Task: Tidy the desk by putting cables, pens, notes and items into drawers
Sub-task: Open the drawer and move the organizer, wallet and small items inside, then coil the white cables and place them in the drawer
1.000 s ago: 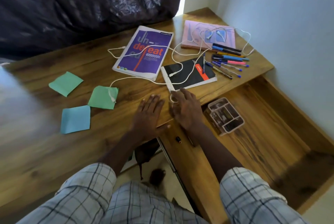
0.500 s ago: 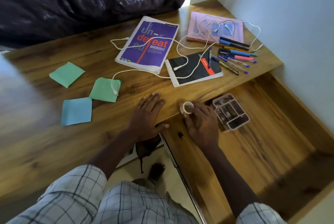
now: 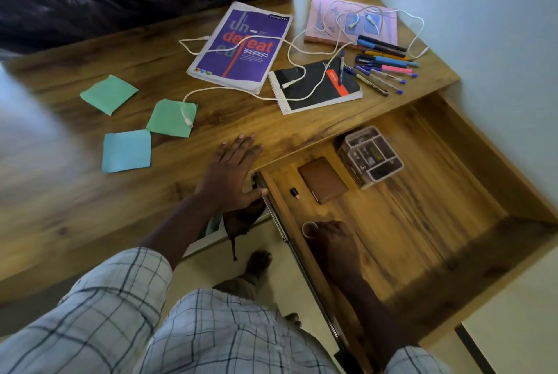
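Tape roll [image 3: 309, 228]: pinched in the curled fingers of the right hand [image 3: 333, 245], low in the open drawer [image 3: 422, 192], at 7 o'clock of the wallet [image 3: 323, 179]; likely being stowed.
Left hand [image 3: 231, 176]: fingers flat and spread on the worktop [image 3: 90, 207], apparently bracing.
Cables [image 3: 187, 118], pens [image 3: 383, 69], notes [image 3: 108, 94]: on the worktop, unsorted.

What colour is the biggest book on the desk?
The book is purple with orange letters, seen from the head view.

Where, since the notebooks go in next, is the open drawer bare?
The drawer floor is bare right of the right hand, nearer than the tray. Its far left is crowded: wallet, small black plug, tray.
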